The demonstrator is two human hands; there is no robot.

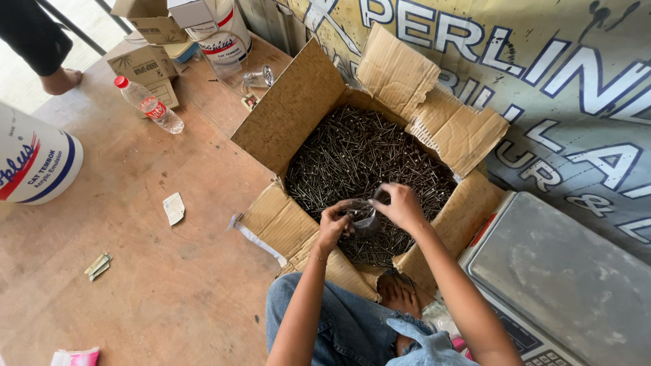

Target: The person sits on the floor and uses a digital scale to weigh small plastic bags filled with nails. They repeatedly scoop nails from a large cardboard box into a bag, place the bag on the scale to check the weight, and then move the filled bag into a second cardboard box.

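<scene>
While we crouch on the brown wooden floor (169,271), our left hand (332,224) grips a small clear plastic bag (361,217) partly filled with nails, held above the open brown cardboard box (291,108) heaped with dark steel nails (359,156). Our right hand (401,207) pinches the bag's rim with closed fingertips. A grey digital weighing scale (563,278) lies just beside the box.

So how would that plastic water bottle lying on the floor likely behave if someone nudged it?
The plastic water bottle lies on its side on the wooden floor, so a sideways push would probably roll it. It looks clear and mostly empty, so it is likely light and easily dented. Its smooth wall may be a little slippery.
</scene>
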